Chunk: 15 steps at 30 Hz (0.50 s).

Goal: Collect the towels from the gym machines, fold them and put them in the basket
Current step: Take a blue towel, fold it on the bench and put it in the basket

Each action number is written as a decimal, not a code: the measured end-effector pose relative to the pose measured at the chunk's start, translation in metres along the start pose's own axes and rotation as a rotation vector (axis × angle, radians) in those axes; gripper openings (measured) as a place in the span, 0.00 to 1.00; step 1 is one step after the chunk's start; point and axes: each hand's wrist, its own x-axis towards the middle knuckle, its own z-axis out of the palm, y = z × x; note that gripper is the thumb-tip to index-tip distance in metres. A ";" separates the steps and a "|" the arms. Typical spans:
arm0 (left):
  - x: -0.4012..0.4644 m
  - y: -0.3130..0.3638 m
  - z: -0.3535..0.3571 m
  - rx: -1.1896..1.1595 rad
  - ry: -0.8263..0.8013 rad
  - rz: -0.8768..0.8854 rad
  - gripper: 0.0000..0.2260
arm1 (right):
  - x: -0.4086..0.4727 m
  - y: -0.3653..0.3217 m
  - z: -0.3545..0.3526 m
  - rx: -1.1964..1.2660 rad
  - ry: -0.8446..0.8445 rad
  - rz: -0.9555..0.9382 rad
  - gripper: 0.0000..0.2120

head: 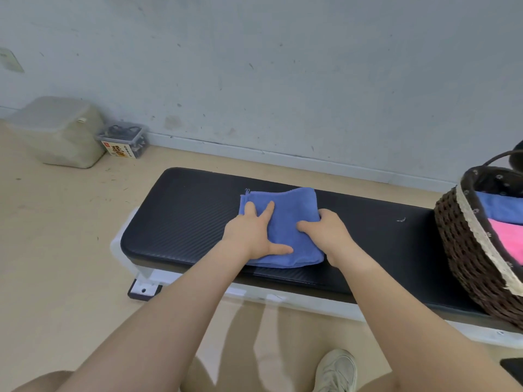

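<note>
- Towel folding is the job going on right now. A blue towel (283,227) lies folded on the black bench (181,216), about in the middle of it.
- The left hand (254,230) lies flat on the towel's left half. Its fingers are straight and spread wide, and the thumb points to the right.
- The right hand (325,227) is at the towel's right edge. Its fingers curl over that edge and seem to hold the cloth.
- To do this step well, I think the flat hand should keep the towel from sliding while the other hand brings its edge over. The corners should meet and the bumps should be rubbed flat.
- The top right of the towel looks a bit puffy, so it may need a press.
- The basket (464,239) stands on the right end of the bench, near the towel. A blue towel in the basket (501,207) and a pink towel (509,239) already lie inside.
- By the wall sits a small clear box (124,138) with a red and yellow label. The letters are too blurry for me to read.
- A big pale tub (59,131) beside it shows no writing I can see.
</note>
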 end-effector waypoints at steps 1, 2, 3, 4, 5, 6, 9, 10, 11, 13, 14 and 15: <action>0.000 0.004 0.002 -0.021 0.013 -0.004 0.46 | -0.002 -0.004 -0.002 -0.028 0.016 -0.026 0.10; 0.000 0.007 0.003 -0.041 0.026 -0.010 0.45 | -0.004 -0.008 -0.002 -0.071 0.040 -0.062 0.10; 0.000 0.009 0.004 -0.059 0.037 -0.014 0.45 | -0.006 -0.013 -0.001 -0.124 0.062 -0.098 0.10; -0.001 0.009 0.004 -0.088 0.034 -0.013 0.44 | -0.009 -0.019 0.001 -0.170 0.071 -0.135 0.10; -0.002 0.006 0.002 -0.137 0.019 0.000 0.42 | -0.012 -0.024 0.005 -0.206 0.065 -0.173 0.10; -0.004 0.002 -0.001 -0.218 0.000 0.024 0.38 | -0.015 -0.029 0.010 -0.233 0.046 -0.217 0.10; -0.011 -0.018 -0.008 -0.614 -0.032 0.107 0.10 | -0.025 -0.044 0.031 -0.273 -0.024 -0.345 0.06; -0.014 -0.025 -0.011 -0.804 -0.031 0.086 0.04 | -0.028 -0.047 0.040 -0.298 -0.047 -0.381 0.07; -0.018 -0.031 -0.013 -0.998 -0.011 0.057 0.07 | -0.029 -0.049 0.048 -0.332 -0.074 -0.406 0.08; -0.025 -0.040 -0.015 -1.325 0.000 -0.084 0.13 | -0.029 -0.048 0.062 -0.407 -0.110 -0.423 0.07; -0.026 -0.045 -0.015 -1.403 0.014 -0.160 0.14 | -0.027 -0.047 0.067 -0.440 -0.109 -0.420 0.06; -0.027 -0.048 -0.014 -1.428 0.031 -0.211 0.16 | -0.026 -0.047 0.071 -0.473 -0.104 -0.404 0.06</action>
